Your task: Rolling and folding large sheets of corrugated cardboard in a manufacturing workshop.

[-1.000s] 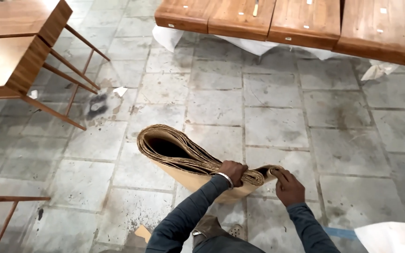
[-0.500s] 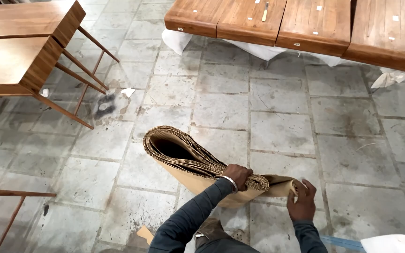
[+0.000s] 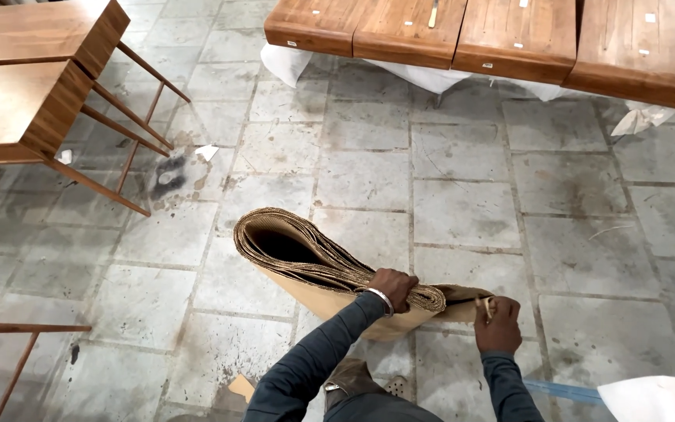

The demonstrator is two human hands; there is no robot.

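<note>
**Corrugated roll: near end pinched, far end still open**

Since the frame 0.5 s back, the right hand (image 3: 498, 322) has come in a little toward the roll's near end and now pinches a thin pale strip there; I cannot tell if it is tape or cord. View has also tilted slightly, so the wooden table tops at the top edge sit lower in frame.

Left hand (image 3: 394, 287): clamped down over the top of the corrugated cardboard roll (image 3: 306, 262), squeezing the layers flat at that point. Metal bangle on that wrist.

Right hand: closed on the strip, touching the squeezed end of the roll. The 2 hands are near each other, not touching.

Roll position: standing on edge on the stone floor (image 3: 462, 180), just ahead of my knees, far end toward the wooden chair (image 3: 33, 101) at left.

Progress, my judgement:
1. Sheet gathered into many loose layers: done.
2. Near end compressed and held: done.
3. Binding: I see no strip passed around the roll, so not yet done.
4. Far end gapes open in a wide loop; it is not tightened.

Row of 4 wooden table tops (image 3: 509, 35) lies well apart, on white sheeting.
</note>
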